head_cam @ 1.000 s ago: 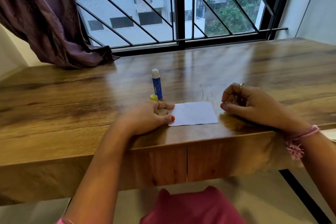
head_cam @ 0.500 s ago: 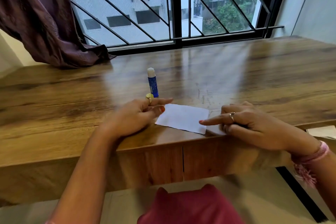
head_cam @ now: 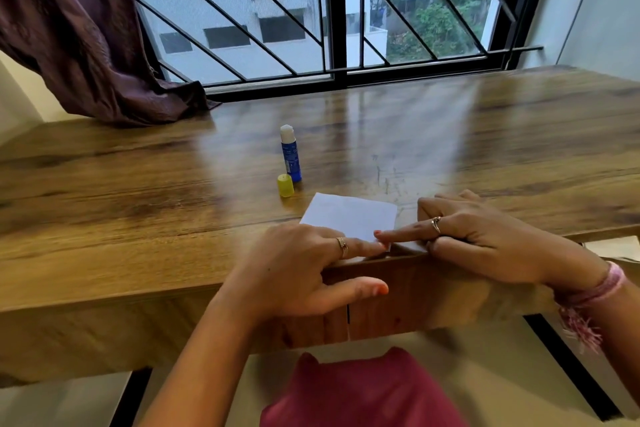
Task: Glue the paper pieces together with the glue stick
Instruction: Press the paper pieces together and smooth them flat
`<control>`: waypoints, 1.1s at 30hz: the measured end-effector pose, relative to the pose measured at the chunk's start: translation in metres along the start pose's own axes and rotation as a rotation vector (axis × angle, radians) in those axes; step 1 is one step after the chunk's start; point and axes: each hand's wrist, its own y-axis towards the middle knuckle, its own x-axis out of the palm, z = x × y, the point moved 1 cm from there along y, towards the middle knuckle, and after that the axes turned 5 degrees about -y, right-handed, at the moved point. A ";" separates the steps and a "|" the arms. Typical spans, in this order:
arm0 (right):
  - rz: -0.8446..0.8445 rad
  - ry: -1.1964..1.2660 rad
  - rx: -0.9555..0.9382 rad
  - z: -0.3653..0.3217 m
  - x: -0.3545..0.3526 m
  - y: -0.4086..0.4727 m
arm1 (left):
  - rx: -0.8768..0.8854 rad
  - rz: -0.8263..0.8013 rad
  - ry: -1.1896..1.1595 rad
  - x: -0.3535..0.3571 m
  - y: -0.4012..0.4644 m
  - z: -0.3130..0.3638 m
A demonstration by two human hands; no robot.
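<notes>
head view: paper [head_cam: 349,218] lies thin and floppy at centre frame, right at the table [head_cam: 138,218] edge.
left hand [head_cam: 298,267]: straight fingers press its near corner.
right hand [head_cam: 474,236]: index finger pins the same edge, other fingers curled.
best hold: likely pinch an overhanging edge.
glue stick [head_cam: 290,156]: uncapped, upright, cap [head_cam: 285,185] beside it.

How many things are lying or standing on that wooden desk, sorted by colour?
White: 1, the paper under the fingertips of the left hand and right hand
Blue: 1, the uncapped glue stick, standing upright
Yellow: 1, the cap beside the glue stick
Total: 3
</notes>
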 end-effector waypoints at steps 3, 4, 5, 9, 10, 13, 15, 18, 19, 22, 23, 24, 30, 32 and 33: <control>-0.010 -0.010 0.006 0.000 0.000 0.000 | -0.011 0.006 0.007 0.001 0.001 0.003; -0.010 -0.018 0.008 0.000 0.000 0.000 | -0.018 0.013 0.005 0.001 0.001 0.002; -0.011 -0.028 0.011 0.000 0.000 0.001 | -0.022 0.017 0.008 0.001 0.001 0.002; -0.006 -0.071 0.076 0.003 -0.002 0.004 | -0.038 -0.009 0.012 0.000 0.002 0.002; 0.002 -0.082 0.112 0.006 -0.003 0.007 | -0.041 -0.011 0.012 -0.001 0.001 0.002; 0.028 -0.095 0.233 0.015 -0.006 0.015 | -0.044 -0.012 -0.005 -0.001 0.001 0.002; 0.046 -0.088 0.268 0.018 -0.006 0.018 | -0.058 -0.012 -0.039 0.000 0.000 0.002; 0.052 -0.103 0.278 0.020 -0.004 0.017 | -0.077 -0.001 -0.072 0.001 0.000 0.002; 0.047 -0.102 0.279 0.019 -0.004 0.016 | -0.082 0.007 -0.081 0.001 -0.001 0.002; 0.059 -0.044 0.284 0.013 -0.006 0.013 | -0.102 0.057 -0.111 0.001 -0.001 0.002; 0.071 -0.035 0.286 0.009 -0.006 0.011 | -0.121 0.084 -0.129 0.001 -0.001 0.003; 0.085 -0.034 0.288 0.006 -0.005 0.009 | -0.145 0.115 -0.151 0.001 -0.002 0.003; 0.158 -0.024 0.256 -0.011 -0.002 -0.007 | -0.278 0.286 -0.097 0.004 -0.004 0.000; 0.157 0.032 0.217 -0.016 -0.002 -0.010 | -0.330 0.322 -0.070 0.005 -0.003 -0.001; 0.149 0.060 0.197 -0.018 -0.002 -0.010 | -0.352 0.333 -0.057 0.006 -0.003 -0.001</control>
